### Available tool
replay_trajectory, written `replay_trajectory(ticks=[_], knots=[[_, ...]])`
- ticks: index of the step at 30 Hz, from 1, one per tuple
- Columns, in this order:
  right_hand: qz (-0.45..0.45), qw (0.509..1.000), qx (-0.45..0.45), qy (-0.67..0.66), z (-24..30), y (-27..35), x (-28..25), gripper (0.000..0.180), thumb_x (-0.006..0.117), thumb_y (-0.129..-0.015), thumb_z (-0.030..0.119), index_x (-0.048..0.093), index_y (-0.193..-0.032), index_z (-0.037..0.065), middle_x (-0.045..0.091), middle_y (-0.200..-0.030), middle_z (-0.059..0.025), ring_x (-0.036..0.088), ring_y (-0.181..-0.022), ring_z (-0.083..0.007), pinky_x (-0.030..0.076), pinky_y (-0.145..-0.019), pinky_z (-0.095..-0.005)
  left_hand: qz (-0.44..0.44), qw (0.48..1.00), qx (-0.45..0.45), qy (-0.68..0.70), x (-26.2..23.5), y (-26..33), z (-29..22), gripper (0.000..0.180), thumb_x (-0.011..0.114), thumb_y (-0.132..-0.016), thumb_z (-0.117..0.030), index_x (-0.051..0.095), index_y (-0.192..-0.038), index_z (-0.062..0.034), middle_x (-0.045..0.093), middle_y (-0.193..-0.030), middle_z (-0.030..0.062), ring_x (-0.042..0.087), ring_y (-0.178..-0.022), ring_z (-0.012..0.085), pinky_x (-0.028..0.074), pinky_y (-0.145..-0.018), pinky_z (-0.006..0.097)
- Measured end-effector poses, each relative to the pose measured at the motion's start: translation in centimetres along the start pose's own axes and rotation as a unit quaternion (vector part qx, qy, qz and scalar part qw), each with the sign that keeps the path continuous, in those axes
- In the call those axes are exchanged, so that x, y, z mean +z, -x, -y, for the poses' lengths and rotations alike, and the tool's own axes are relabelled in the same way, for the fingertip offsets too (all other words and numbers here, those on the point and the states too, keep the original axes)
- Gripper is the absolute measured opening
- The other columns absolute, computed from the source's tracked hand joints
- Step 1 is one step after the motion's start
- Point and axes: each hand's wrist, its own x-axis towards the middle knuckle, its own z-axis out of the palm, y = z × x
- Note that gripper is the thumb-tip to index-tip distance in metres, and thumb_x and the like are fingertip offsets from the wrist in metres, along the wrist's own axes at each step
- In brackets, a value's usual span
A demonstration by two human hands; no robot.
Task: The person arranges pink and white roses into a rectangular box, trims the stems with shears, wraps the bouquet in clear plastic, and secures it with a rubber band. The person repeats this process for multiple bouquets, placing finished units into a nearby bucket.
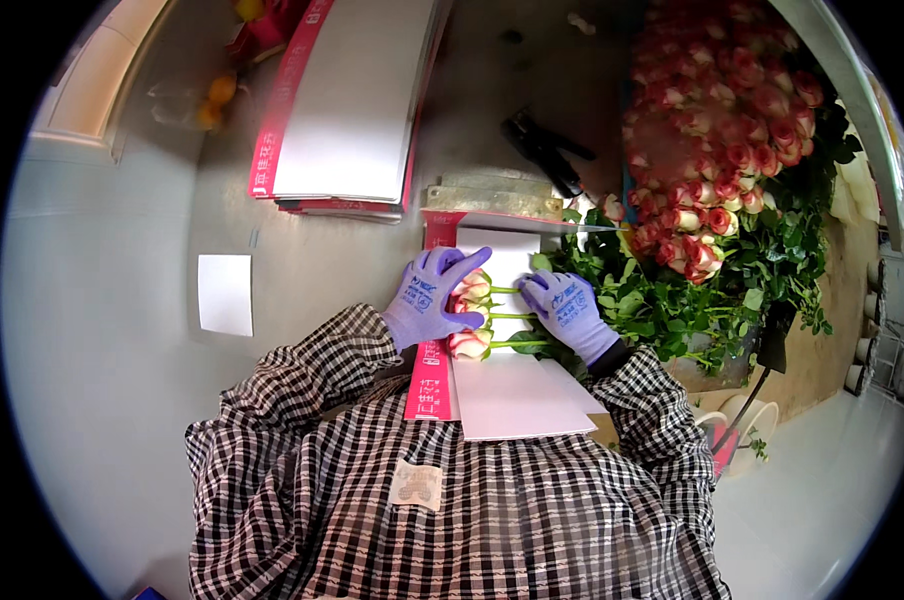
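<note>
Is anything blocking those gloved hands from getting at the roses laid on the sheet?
Nothing visible is. The left hand is right at the rose heads, and the right hand is by their stems. The metal bar lies beyond the flowers, not between.

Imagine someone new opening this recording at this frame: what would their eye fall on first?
Probably the big heap of pink-and-cream roses at the upper right, with green leaves below it. Next, at the centre, the purple-gloved left hand spreads around a short row of rose heads, with the purple-gloved right hand by their stems. The stack of red-edged white sheets stands out at the upper left.
</note>
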Motion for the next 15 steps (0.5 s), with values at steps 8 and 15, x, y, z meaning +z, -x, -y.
replay_trajectory(ticks=[8, 15], knots=[[-0.044, 0.983, -0.016, 0.177, -4.8, 5.4, -14.3, 0.035, 0.066, -0.086, 0.019, 0.062, -0.120, 0.012, 0.063, -0.098, -0.0056, 0.063, -0.085, -0.0245, 0.050, -0.074, -0.0386, 0.056, 0.996, -0.066, -0.022, -0.3, -0.4, -0.9, 0.057, 0.075, -0.071, -0.046, 0.065, -0.124, -0.0272, 0.048, -0.117, 0.0082, 0.043, -0.117, 0.0304, 0.035, -0.101, 0.047], [-0.561, 0.748, 0.130, 0.329, -11.3, 19.4, -36.7, 0.025, 0.055, -0.094, -0.001, 0.067, -0.116, 0.000, 0.068, -0.113, -0.0102, 0.064, -0.097, -0.0199, 0.051, -0.087, -0.0347, 0.139, 0.983, -0.091, -0.073, -1.2, -1.2, -2.7, 0.031, 0.071, -0.075, -0.039, 0.074, -0.103, -0.0269, 0.052, -0.112, 0.0042, 0.043, -0.115, 0.0293, 0.032, -0.100, 0.048]])
